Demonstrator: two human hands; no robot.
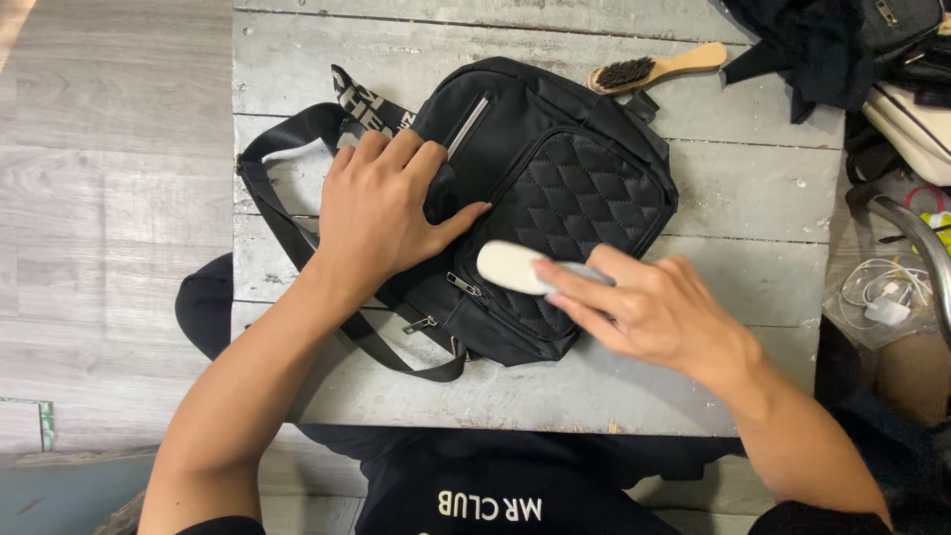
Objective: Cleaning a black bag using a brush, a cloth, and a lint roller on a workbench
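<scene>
The black bag [540, 198] lies near the middle of the grey wooden surface [753, 188], its strap [287, 213] looping out toward the left edge; the left hand [381, 213] is spread flat on the bag's left side, fingers apart, pressing it down rather than gripping it; the right hand [654, 312] is closed around a small white brush [510, 266], whose pale end rests on the quilted front pocket [584, 198].

The bag is held only by that flat palm, so a hard stroke toward the near edge could probably slide or twist it under the hand; the bag's lower corner already sits close to the near edge, and a slip there might push it off toward the lap; the small zipper pulls [466, 287] lie just beside the brush and could catch on it; the grip on the brush looks light, mostly fingertips, so it may roll out of the hand; a wooden brush [659, 69] rests near the far edge, well apart from both hands, beside a heap of dark cloth [792, 45] at the far right corner.
</scene>
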